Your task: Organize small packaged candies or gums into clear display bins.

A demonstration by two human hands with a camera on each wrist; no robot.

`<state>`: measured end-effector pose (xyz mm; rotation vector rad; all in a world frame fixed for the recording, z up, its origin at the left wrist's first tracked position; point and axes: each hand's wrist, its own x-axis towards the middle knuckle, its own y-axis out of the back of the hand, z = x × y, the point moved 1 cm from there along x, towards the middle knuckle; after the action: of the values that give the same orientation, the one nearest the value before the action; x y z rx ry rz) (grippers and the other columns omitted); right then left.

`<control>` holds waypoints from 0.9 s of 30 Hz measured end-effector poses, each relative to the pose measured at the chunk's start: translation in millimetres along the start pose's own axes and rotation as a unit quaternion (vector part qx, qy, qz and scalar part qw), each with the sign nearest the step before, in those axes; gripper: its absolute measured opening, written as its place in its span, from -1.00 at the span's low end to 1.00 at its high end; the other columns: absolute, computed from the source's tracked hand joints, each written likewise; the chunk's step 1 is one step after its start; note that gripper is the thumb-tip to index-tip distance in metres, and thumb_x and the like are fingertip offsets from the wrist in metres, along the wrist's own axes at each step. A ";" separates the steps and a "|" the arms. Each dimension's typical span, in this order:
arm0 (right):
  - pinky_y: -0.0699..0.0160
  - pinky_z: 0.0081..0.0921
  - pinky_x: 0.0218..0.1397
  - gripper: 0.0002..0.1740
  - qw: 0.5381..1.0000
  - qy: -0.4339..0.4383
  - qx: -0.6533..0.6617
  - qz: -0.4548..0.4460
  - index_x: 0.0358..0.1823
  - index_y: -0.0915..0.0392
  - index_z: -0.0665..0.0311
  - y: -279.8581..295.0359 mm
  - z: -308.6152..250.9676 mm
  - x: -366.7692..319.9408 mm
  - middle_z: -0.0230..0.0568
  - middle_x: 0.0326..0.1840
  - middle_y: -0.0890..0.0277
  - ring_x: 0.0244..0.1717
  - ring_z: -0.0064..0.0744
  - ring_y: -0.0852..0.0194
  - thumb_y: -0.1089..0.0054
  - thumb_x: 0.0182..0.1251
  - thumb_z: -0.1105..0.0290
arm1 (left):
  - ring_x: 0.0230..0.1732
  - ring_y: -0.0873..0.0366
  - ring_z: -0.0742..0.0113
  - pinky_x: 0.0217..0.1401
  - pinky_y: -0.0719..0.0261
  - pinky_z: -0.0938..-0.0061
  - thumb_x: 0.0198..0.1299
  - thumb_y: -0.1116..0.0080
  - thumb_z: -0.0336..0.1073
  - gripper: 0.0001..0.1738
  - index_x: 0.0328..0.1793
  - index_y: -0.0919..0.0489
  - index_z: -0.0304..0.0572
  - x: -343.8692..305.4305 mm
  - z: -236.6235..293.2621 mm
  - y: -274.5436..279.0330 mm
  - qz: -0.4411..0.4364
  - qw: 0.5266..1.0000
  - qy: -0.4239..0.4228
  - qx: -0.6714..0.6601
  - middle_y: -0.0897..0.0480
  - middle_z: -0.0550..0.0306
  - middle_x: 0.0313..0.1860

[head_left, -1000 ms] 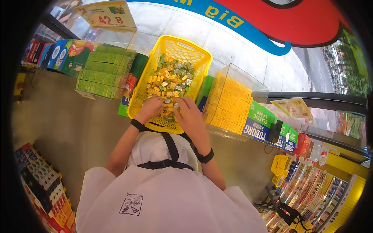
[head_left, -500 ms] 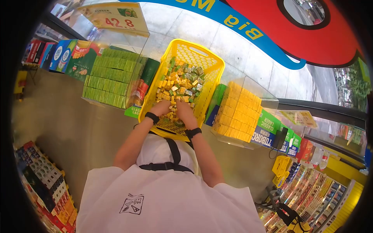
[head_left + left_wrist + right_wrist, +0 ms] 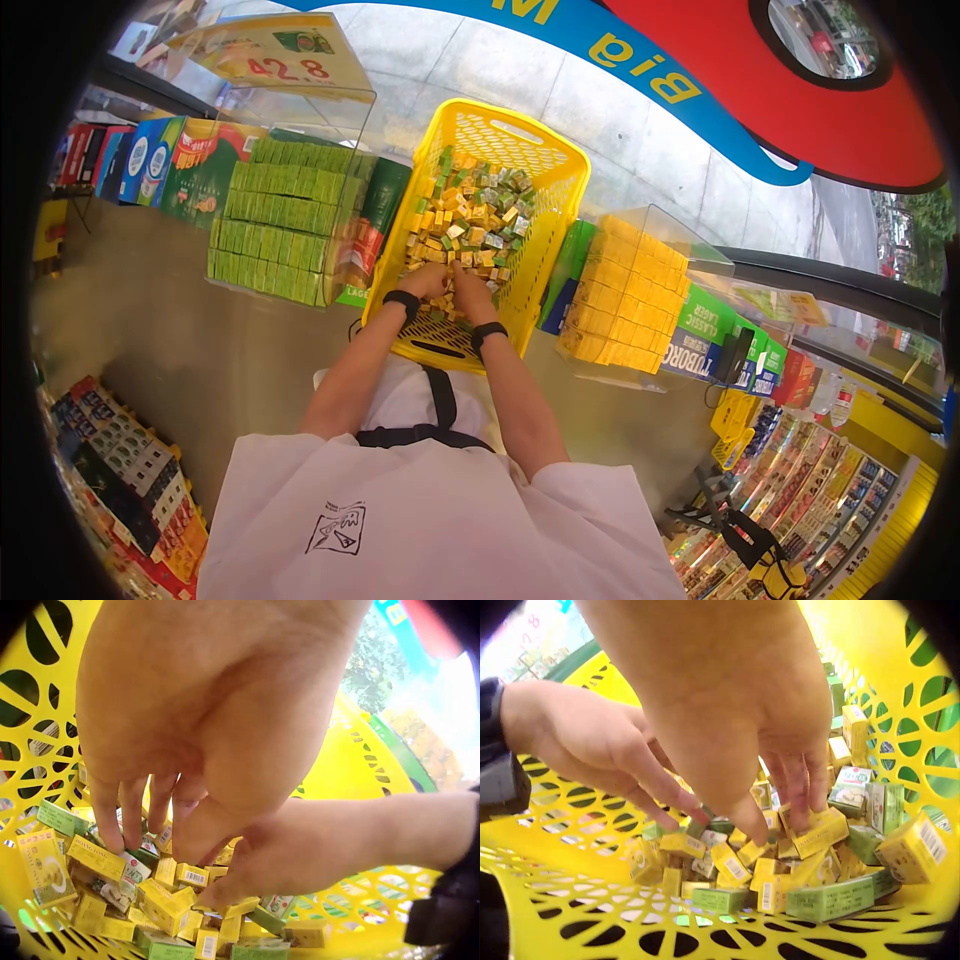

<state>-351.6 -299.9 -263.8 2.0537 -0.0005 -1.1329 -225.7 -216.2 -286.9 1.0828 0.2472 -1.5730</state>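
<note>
A yellow plastic basket [image 3: 552, 205] with perforated walls holds a loose heap of small yellow and green boxes [image 3: 485, 212]. My left hand [image 3: 428, 282] reaches into its near part, fingers pointing down among the boxes. Close beside it, my right hand [image 3: 472, 292] also dips into the heap. In the left wrist view, the fingers [image 3: 132, 817] are spaced apart, with tips against the boxes. In the right wrist view, fingertips [image 3: 799, 814] lie on a yellow box [image 3: 819, 834], with the thumb apart from them. Boxes partly hide some fingertips.
Left of the basket stands a clear bin of stacked green packs [image 3: 280, 220]; on the right, another clear bin holds yellow packs [image 3: 625, 290]. Beer cartons [image 3: 695, 335] line the window ledge. A price sign [image 3: 285, 58] rises at the left. Shelves [image 3: 820, 480] stand at lower right.
My hands have stayed in the near part of the basket and drawn closer together, deeper among the boxes. The head view has shifted, so the basket appears further right.
</note>
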 end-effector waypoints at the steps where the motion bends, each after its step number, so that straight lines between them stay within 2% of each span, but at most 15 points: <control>1: -0.82 0.06 -0.14 -0.05 1.000 0.000 0.001 -0.001 0.75 -0.13 0.03 -7.6 2.1 6.1 0.27 0.31 -0.58 0.05 0.27 -0.76 -0.43 0.41 0.58 | -0.09 -0.77 -0.29 0.01 -0.71 -0.02 0.21 -0.30 -0.52 -0.85 -0.12 -0.77 -0.44 5.6 -6.4 -3.6 -0.001 1.000 0.001 0.001 -0.79 -0.35 -0.18; 2: -0.79 0.04 -0.25 -0.07 0.999 0.011 -0.039 0.022 0.72 -0.13 0.05 -14.7 2.6 12.8 0.21 0.23 -0.62 -0.05 0.22 -0.77 -0.42 0.41 0.56 | -0.26 -0.67 -0.22 -0.12 -0.63 -0.03 0.29 -0.32 -0.45 -0.87 -0.23 -0.67 -0.44 10.7 -12.9 -5.7 0.006 0.999 -0.045 0.006 -0.69 -0.33 -0.29; 3: -0.75 0.03 -0.35 -0.10 0.996 0.021 -0.080 0.045 0.69 -0.13 0.06 -14.2 -1.1 12.4 0.14 0.14 -0.66 -0.14 0.17 -0.78 -0.42 0.42 0.55 | -0.43 -0.56 -0.15 -0.25 -0.55 -0.04 0.36 -0.34 -0.38 -0.73 -0.33 -0.56 -0.45 10.0 -13.8 -4.3 0.013 0.996 -0.091 0.011 -0.59 -0.30 -0.41; 4: -0.75 0.03 -0.35 -0.10 0.996 0.022 -0.078 0.044 0.69 -0.13 0.06 -14.4 -4.2 11.4 0.14 0.14 -0.66 -0.14 0.17 -0.78 -0.42 0.42 0.55 | -0.43 -0.56 -0.15 -0.25 -0.55 -0.04 0.36 -0.34 -0.38 -0.73 -0.33 -0.56 -0.45 8.9 -15.3 -4.1 0.012 0.996 -0.089 0.012 -0.59 -0.30 -0.41; 6: -0.65 -0.08 -0.49 -0.24 0.990 0.028 -0.103 0.090 0.60 -0.26 0.10 -13.0 -7.6 7.9 0.06 -0.04 -0.69 -0.30 0.09 -0.75 -0.42 0.45 0.49 | -0.42 -0.55 -0.15 -0.25 -0.52 -0.09 0.39 -0.31 -0.38 -0.75 -0.31 -0.58 -0.44 7.6 -13.9 -5.7 0.031 0.997 -0.074 -0.021 -0.62 -0.31 -0.36; 7: -0.65 -0.08 -0.49 -0.24 0.990 0.027 -0.102 0.090 0.60 -0.26 0.10 -12.0 -9.1 7.4 0.06 -0.04 -0.69 -0.30 0.09 -0.75 -0.42 0.45 0.49 | -0.42 -0.55 -0.15 -0.25 -0.52 -0.09 0.39 -0.31 -0.38 -0.75 -0.31 -0.58 -0.44 7.6 -12.4 -5.4 0.030 0.997 -0.074 -0.020 -0.62 -0.31 -0.36; 9: -0.58 -0.16 -0.53 -0.37 0.988 0.038 -0.124 0.082 0.52 -0.37 0.08 -15.3 -7.8 10.1 -0.03 -0.15 -0.69 -0.39 -0.01 -0.69 -0.40 0.51 0.44 | -0.40 -0.58 -0.16 -0.24 -0.55 -0.08 0.41 -0.30 -0.39 -0.78 -0.25 -0.63 -0.48 11.1 -12.6 -7.9 0.004 1.000 -0.020 0.004 -0.65 -0.34 -0.30; 10: -0.58 -0.16 -0.53 -0.37 0.988 0.036 -0.124 0.081 0.52 -0.37 0.08 -19.7 -4.9 13.0 -0.03 -0.15 -0.69 -0.39 -0.01 -0.69 -0.40 0.51 0.44 | -0.40 -0.58 -0.16 -0.24 -0.55 -0.08 0.41 -0.30 -0.39 -0.78 -0.25 -0.63 -0.48 13.7 -14.5 -9.3 0.003 1.000 -0.021 0.004 -0.65 -0.34 -0.30; 12: -0.52 -0.19 -0.53 -0.41 0.979 0.058 -0.144 0.134 0.51 -0.42 0.07 -23.8 -2.6 14.0 -0.11 -0.29 -0.66 -0.47 -0.11 -0.64 -0.40 0.52 0.41 | -0.38 -0.61 -0.16 -0.24 -0.60 -0.05 0.42 -0.28 -0.40 -0.77 -0.21 -0.67 -0.52 12.2 -13.9 -8.7 0.006 0.999 -0.040 0.020 -0.68 -0.37 -0.28; 16: -0.51 -0.16 -0.49 -0.51 0.977 0.037 -0.166 0.128 0.39 -0.47 0.06 -32.8 2.7 19.2 -0.16 -0.43 -0.60 -0.50 -0.15 -0.60 -0.42 0.51 0.40 | -0.36 -0.64 -0.16 -0.22 -0.63 -0.04 0.41 -0.29 -0.40 -0.79 -0.18 -0.71 -0.51 -0.5 -3.8 2.0 0.001 1.000 -0.030 -0.008 -0.72 -0.37 -0.24; 18: -0.49 -0.17 -0.49 -0.71 0.959 0.079 -0.193 0.192 0.11 -0.54 0.12 -35.1 5.3 22.3 -0.17 -0.54 -0.52 -0.48 -0.17 -0.61 -0.43 0.46 0.43 | -0.27 -0.71 -0.25 -0.15 -0.68 -0.09 0.42 -0.27 -0.41 -0.80 -0.14 -0.76 -0.49 -5.2 2.6 6.1 0.029 0.999 -0.013 0.011 -0.75 -0.40 -0.19; 19: -0.49 -0.17 -0.49 -0.71 0.959 0.080 -0.194 0.192 0.11 -0.54 0.12 -34.5 7.4 22.4 -0.17 -0.54 -0.52 -0.48 -0.17 -0.61 -0.43 0.46 0.43 | -0.27 -0.71 -0.25 -0.15 -0.68 -0.09 0.42 -0.27 -0.41 -0.80 -0.14 -0.76 -0.49 -6.9 5.1 7.0 0.029 0.999 -0.013 0.009 -0.75 -0.40 -0.19; 21: -0.50 -0.22 -0.50 -0.80 0.951 0.094 -0.185 0.228 -0.15 -0.50 0.18 -32.5 5.7 21.2 -0.18 -0.57 -0.49 -0.47 -0.18 -0.63 -0.43 0.43 0.47 | -0.12 -0.76 -0.35 -0.04 -0.73 -0.15 0.38 -0.25 -0.43 -0.81 -0.11 -0.76 -0.47 -14.3 7.6 11.8 0.093 0.991 -0.015 0.095 -0.77 -0.43 -0.12; 24: -0.54 -0.25 -0.49 -0.78 0.953 0.079 -0.186 0.225 -0.26 -0.49 0.21 -25.3 3.1 17.4 -0.15 -0.55 -0.50 -0.45 -0.15 -0.64 -0.44 0.39 0.49 | 0.00 -0.77 -0.40 0.06 -0.74 -0.16 0.36 -0.21 -0.45 -0.81 -0.08 -0.74 -0.48 -24.4 14.3 16.7 0.146 0.983 -0.030 0.106 -0.76 -0.45 -0.09; 27: -0.60 -0.22 -0.45 -0.77 0.958 0.059 -0.159 0.231 -0.26 -0.49 0.22 -17.9 1.8 10.5 -0.13 -0.53 -0.51 -0.43 -0.12 -0.66 -0.46 0.38 0.48 | -0.04 -0.75 -0.45 0.08 -0.73 -0.13 0.35 -0.18 -0.45 -0.79 -0.03 -0.67 -0.50 -26.7 17.1 18.1 0.184 0.976 -0.063 0.097 -0.75 -0.44 -0.12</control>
<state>-352.7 -292.1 -283.2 1.7084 -0.2160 -0.6701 -220.7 -215.6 -250.7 1.0994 -0.1898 -1.3408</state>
